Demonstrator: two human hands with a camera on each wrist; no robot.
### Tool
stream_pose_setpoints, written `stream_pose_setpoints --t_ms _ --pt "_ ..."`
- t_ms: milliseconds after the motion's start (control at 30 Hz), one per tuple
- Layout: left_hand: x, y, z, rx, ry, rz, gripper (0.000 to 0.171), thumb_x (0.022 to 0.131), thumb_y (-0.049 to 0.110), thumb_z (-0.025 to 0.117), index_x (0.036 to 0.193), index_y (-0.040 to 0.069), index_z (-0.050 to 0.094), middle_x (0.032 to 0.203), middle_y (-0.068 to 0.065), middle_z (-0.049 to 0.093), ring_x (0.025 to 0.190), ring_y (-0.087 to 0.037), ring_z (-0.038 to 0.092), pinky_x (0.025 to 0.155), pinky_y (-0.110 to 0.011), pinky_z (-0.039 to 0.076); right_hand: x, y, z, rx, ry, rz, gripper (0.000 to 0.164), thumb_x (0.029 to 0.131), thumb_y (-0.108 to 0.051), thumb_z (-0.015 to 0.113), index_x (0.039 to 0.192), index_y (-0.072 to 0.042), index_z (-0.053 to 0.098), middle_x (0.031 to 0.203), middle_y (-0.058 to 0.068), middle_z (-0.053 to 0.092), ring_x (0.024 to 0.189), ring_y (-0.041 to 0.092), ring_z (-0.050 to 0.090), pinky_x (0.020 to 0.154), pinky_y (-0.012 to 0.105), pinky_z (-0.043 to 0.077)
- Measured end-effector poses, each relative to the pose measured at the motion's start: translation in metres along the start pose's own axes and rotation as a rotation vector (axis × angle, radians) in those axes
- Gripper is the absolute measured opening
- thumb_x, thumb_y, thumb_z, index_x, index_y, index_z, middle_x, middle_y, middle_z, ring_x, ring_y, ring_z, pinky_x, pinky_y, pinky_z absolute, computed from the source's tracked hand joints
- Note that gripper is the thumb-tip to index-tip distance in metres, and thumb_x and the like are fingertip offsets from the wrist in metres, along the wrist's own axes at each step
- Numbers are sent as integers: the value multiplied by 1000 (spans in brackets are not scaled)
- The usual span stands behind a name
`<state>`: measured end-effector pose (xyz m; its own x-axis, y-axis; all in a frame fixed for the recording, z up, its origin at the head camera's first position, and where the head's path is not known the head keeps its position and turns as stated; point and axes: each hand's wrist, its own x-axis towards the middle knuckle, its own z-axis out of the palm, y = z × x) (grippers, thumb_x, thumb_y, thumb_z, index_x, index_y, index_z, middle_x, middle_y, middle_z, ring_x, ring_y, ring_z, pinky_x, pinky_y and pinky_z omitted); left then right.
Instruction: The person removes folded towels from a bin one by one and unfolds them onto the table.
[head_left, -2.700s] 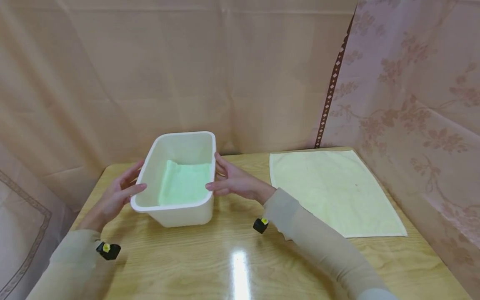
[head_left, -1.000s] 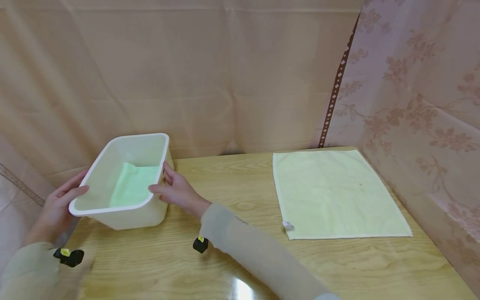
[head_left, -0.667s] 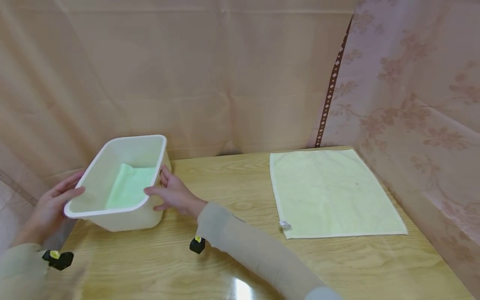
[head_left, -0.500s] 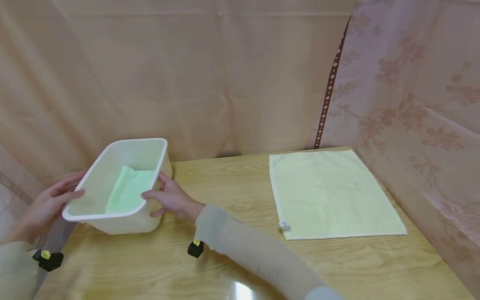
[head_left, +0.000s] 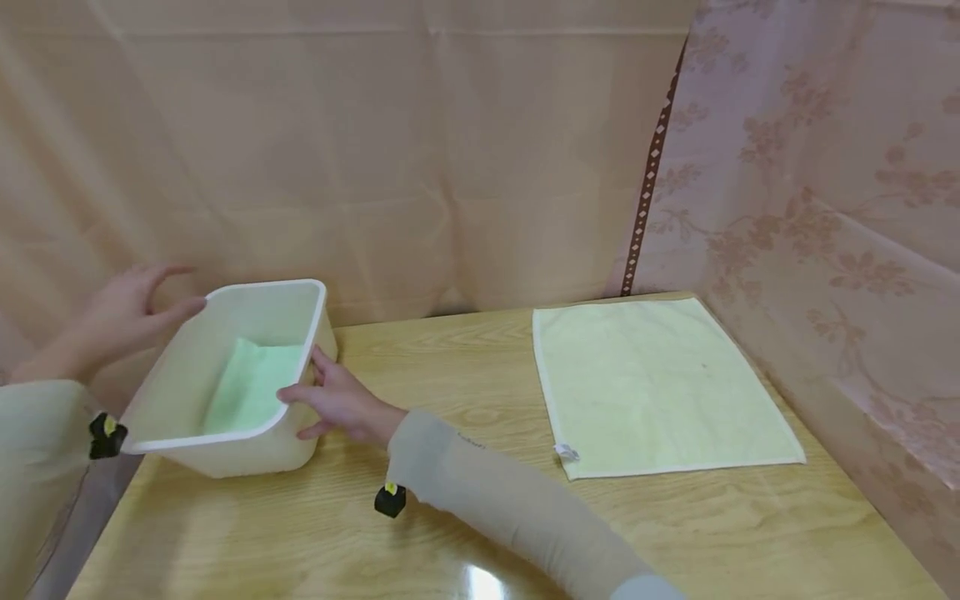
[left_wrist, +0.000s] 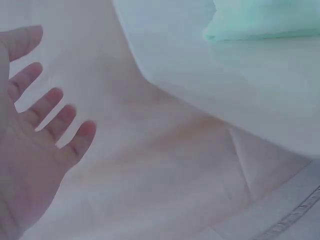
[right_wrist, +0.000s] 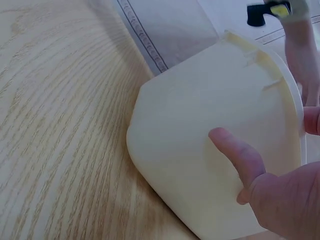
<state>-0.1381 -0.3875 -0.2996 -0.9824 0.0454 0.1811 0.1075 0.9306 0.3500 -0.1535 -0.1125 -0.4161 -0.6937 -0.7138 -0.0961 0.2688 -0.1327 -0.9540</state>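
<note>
A white plastic bin (head_left: pixel 247 457) stands at the left end of the wooden table, its opening facing up. Inside it lies a folded mint-green cloth (head_left: pixel 251 387), whose edge also shows in the left wrist view. My right hand (head_left: pixel 345 404) grips the bin's right side, thumb over the rim and fingers against the outer wall. In the right wrist view one finger (right_wrist: pixel 240 155) lies along that wall. My left hand (head_left: pixel 123 321) is raised beside the bin's far left corner, blurred, fingers spread and apart from the rim in the left wrist view.
A pale yellow-green towel (head_left: pixel 660 392) with a small white tag lies spread flat on the right part of the wooden table (head_left: pixel 450 367). Beige curtains (head_left: pixel 375 167) hang close behind the table, and a flowered one (head_left: pixel 840 208) hangs at the right.
Both hands carried the bin from left of the table's middle to its left end. My left hand has since let go of the rim and moved up and away; my right hand keeps its grip.
</note>
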Motion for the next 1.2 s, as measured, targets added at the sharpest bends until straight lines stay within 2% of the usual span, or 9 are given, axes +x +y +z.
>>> stream_pose_setpoints --t_ms 67,167,333,433,633,767,867,1000,1200 --pt "14 3 9 76 3 69 62 102 35 59 147 -4 39 138 -37 42 118 -57 39 93 -74 31 0 1 0 3 8 6 67 95 -9 70 146 -45 46 127 -8 63 109 12 65 66 52 60" --pt "29 5 28 165 -27 128 62 102 37 58 143 -7 41 137 -39 41 125 -59 32 99 -75 24 0 2 0 -3 18 9 67 96 -9 70 146 -47 45 134 -8 61 111 13 64 67 53 60" --pt "40 4 50 257 -172 94 77 98 52 57 148 -2 35 144 -42 32 127 -62 30 98 -78 25 0 -1 2 3 -23 3 68 98 -9 66 148 -47 41 137 -9 60 113 15 64 72 57 59" --pt "48 -1 64 262 -251 57 81 97 61 54 150 4 34 146 -40 30 128 -63 29 95 -82 27 1 -2 1 16 -38 8 66 99 -7 64 147 -45 42 134 -10 61 113 16 64 74 60 57" --pt "71 -25 99 268 -312 58 88 94 75 46 147 4 42 144 -40 36 130 -63 31 91 -85 28 2 -3 0 24 -32 6 63 99 -5 63 149 -36 42 128 -6 62 112 16 63 73 62 57" --pt "75 -39 119 250 -370 43 97 88 84 41 145 6 42 141 -40 39 129 -63 33 87 -85 32 1 1 2 23 -50 7 58 101 -4 61 148 -31 41 123 -5 63 112 17 63 71 60 58" --pt "69 -31 123 232 -408 28 85 93 75 45 142 5 43 137 -40 39 127 -62 34 86 -85 32 1 2 3 14 -54 13 55 102 -5 60 145 -34 42 125 -6 63 112 16 63 70 58 58" --pt "68 -34 131 229 -465 20 79 95 69 49 141 4 43 138 -41 38 129 -64 31 89 -86 27 1 4 4 13 -53 20 53 102 -5 59 143 -35 43 124 -7 62 107 13 64 70 58 58" --pt "82 -65 158 221 -525 1 110 82 92 33 146 3 42 146 -41 34 133 -66 26 94 -87 20 -1 6 4 9 -57 16 54 102 -5 58 142 -39 44 130 -3 61 115 20 64 70 57 58"
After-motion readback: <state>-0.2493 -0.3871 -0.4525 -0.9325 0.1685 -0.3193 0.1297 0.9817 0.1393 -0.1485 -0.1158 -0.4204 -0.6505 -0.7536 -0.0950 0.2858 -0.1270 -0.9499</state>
